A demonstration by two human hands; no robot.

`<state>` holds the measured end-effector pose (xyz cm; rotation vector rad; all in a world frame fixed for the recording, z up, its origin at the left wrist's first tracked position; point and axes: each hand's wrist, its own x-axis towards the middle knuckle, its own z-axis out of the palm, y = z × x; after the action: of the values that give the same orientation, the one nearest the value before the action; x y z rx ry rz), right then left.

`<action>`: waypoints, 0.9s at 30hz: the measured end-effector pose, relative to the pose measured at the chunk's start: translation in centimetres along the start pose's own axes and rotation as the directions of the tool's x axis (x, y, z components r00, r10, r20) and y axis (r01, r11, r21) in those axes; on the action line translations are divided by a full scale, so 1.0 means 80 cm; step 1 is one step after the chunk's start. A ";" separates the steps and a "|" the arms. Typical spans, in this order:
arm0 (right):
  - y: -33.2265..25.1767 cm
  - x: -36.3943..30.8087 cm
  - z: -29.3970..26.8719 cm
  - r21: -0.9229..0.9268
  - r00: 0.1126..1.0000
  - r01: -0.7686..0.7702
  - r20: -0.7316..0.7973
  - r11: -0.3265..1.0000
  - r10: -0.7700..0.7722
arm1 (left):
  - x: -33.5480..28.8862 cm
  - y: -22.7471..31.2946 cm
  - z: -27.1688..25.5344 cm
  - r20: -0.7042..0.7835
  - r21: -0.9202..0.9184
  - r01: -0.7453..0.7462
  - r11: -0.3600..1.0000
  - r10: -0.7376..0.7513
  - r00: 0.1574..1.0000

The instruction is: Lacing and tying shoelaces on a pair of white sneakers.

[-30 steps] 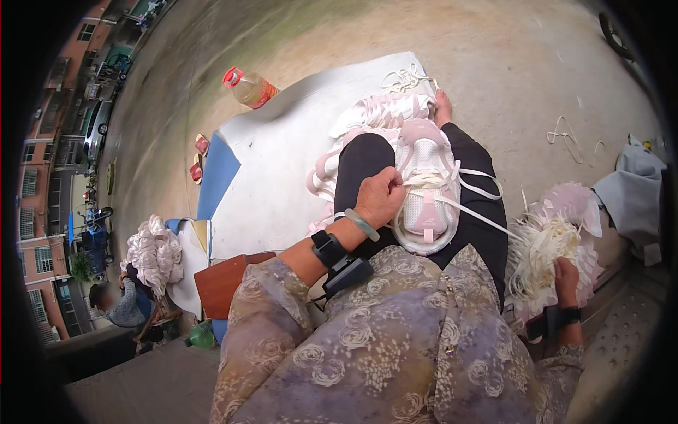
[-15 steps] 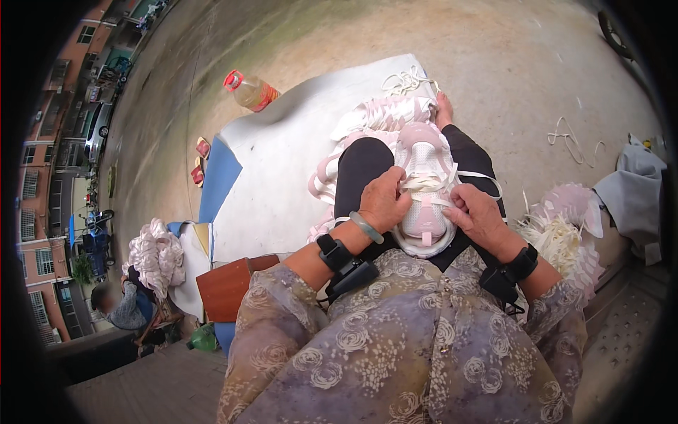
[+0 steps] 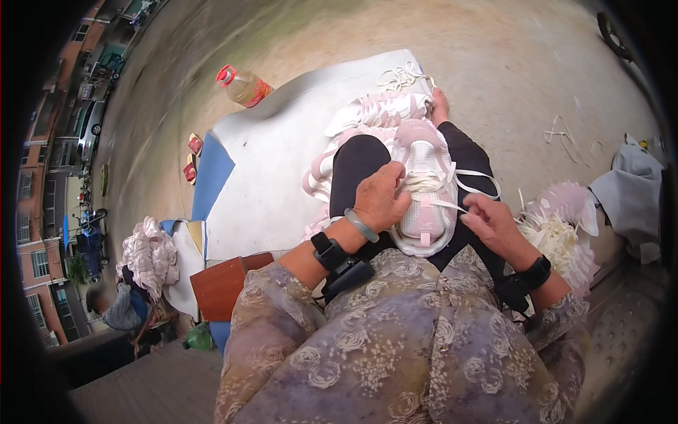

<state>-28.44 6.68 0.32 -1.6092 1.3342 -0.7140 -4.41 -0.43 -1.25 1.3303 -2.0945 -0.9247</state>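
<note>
- A pink-and-white mesh shoe (image 3: 426, 220) lay between the black-trousered legs (image 3: 359, 164).
- The left hand (image 3: 379, 198) was curled at its left edge, apparently gripping laces, though the knuckles hid the fingertips.
- The right hand (image 3: 496, 226) pinched a flat cream lace (image 3: 441, 203), stretched rightward.
- Beyond that forearm sat a tangled bundle of cream laces (image 3: 551, 239).

Under my left hand (image 3: 381, 200) I cannot see the curled fingertips, and the end of the white lace (image 3: 443, 203) is lost in my right hand (image 3: 491, 222). My left knee (image 3: 360, 169) covers some pink-and-white shoe pieces (image 3: 321, 173). The dark rim crops a wheel (image 3: 605, 33).
</note>
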 end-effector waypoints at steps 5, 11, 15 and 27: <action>-0.028 0.025 0.025 -0.248 0.987 0.142 -0.042 0.958 -0.157 | 0.010 0.029 0.005 0.072 -0.028 -0.328 0.944 0.329 0.942; 0.005 0.023 0.035 -0.345 0.981 0.153 -0.056 0.926 -0.183 | 0.021 0.030 0.033 0.153 -0.008 -0.169 0.986 0.168 0.974; 0.009 0.020 0.039 -0.270 0.981 0.105 -0.130 0.957 -0.144 | 0.016 0.029 0.037 0.150 0.068 -0.148 0.987 0.136 0.979; 0.025 0.057 0.023 0.508 0.917 -0.372 0.068 0.777 0.394 | 0.015 0.038 0.041 0.170 0.136 -0.036 0.990 0.013 0.985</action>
<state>-26.57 2.79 -2.79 -0.8623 1.3062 -0.7682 -8.99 0.29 -1.02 1.3312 -2.3367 -0.9255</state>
